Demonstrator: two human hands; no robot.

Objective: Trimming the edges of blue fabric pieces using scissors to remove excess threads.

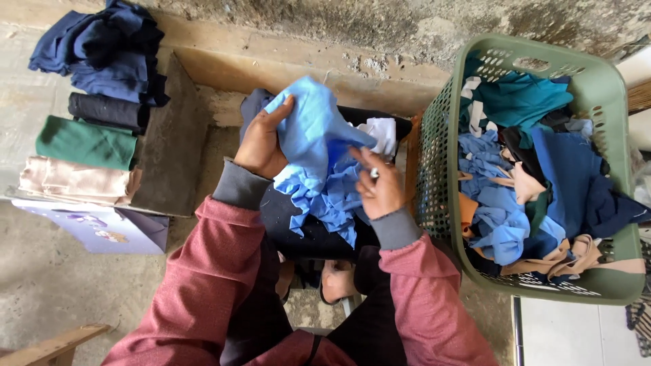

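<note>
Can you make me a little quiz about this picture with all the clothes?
1. What colour is the cloth that both hands hold?
2. True or false: the green basket is on the side of the left hand.
3. Which rolled piece lies between the black roll and the beige roll: green, red or white?

Key:
1. Light blue.
2. False. It is on the side of the right hand.
3. The green roll.

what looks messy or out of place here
The navy pile at the top of the folded row sits crumpled, unlike the neat rolls below it. Clothes in the basket lie tangled too.
</note>
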